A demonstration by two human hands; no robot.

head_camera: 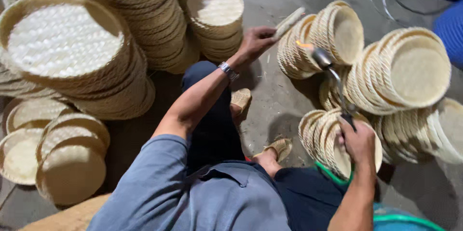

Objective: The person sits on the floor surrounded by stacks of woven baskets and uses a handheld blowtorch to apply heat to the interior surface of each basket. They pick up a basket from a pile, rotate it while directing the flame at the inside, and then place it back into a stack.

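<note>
Big stacks of woven bamboo trays (120,42) fill the floor up and to the left of the torch flame (304,45), which serves here as the landmark. Rows of smaller round baskets (400,74) stand on edge just right of the flame and below it, and one more row (333,141) lies further below, partly behind the right hand.

The seated person wears a blue shirt and sandals (279,148), with the feet below and to the left of the flame.

The right hand (358,141), well below the flame, is closed around the handle of a gas torch (333,74) whose nozzle points up and left, lit. The left hand (255,42), just left of the flame, is clamped on the rim of a single basket (289,22) held edge-on, its upper edge just above and left of the fire.

The step in hand looks like singeing loose fibres off that basket. The next move likely calls for turning the rim steadily past the flame, with the fingers kept clear and the heat brief enough not to scorch the weave.
</note>
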